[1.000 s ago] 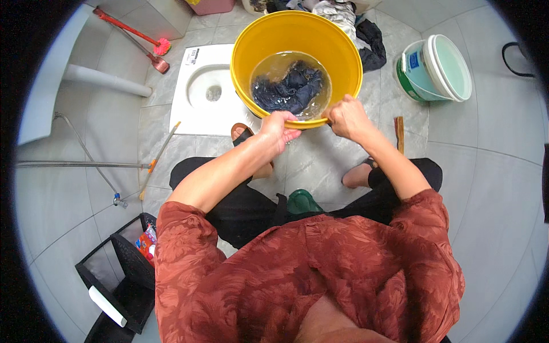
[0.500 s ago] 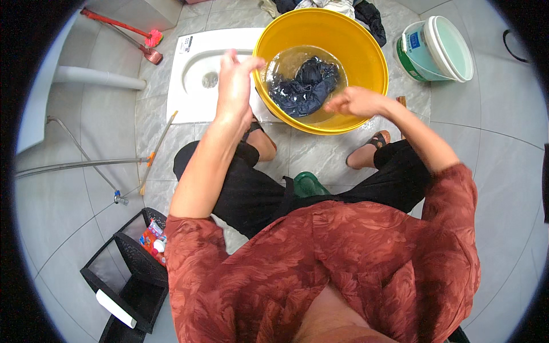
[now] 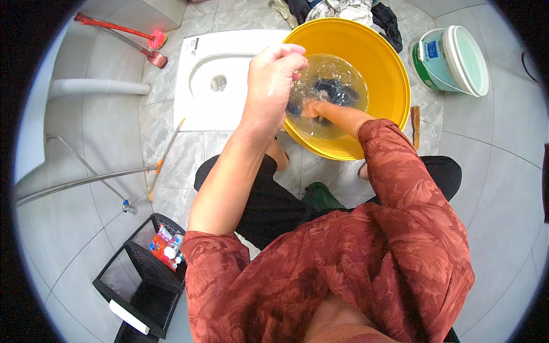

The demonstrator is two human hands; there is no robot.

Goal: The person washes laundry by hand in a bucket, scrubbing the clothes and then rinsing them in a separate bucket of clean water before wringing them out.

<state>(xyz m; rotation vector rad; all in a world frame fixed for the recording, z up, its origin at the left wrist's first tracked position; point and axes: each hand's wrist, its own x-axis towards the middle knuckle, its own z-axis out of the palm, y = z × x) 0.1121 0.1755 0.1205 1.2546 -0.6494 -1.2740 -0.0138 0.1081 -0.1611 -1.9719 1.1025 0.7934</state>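
Note:
A yellow basin (image 3: pixel 389 74) holds water with a dark garment (image 3: pixel 341 94) in it, partly under the surface. My right hand (image 3: pixel 311 107) is dipped in the water against the garment. Its fingers are hidden by the water, so their grip cannot be made out. Above the basin's left rim I hold up my left hand (image 3: pixel 274 74), wet, with its fingers curled in and nothing visible in them.
Left of the basin is a white squat toilet (image 3: pixel 191 108). A pale green lidded bucket (image 3: pixel 434 68) stands to the right, near a wooden piece (image 3: pixel 416 127). Piled clothes (image 3: pixel 343 10) lie behind the basin. A black rack (image 3: pixel 140 257) is at lower left.
My right hand has gone down and left into the water, which is now rippled, and the garment sits lower. The left hand has curled its fingers and moved right relative to the toilet.

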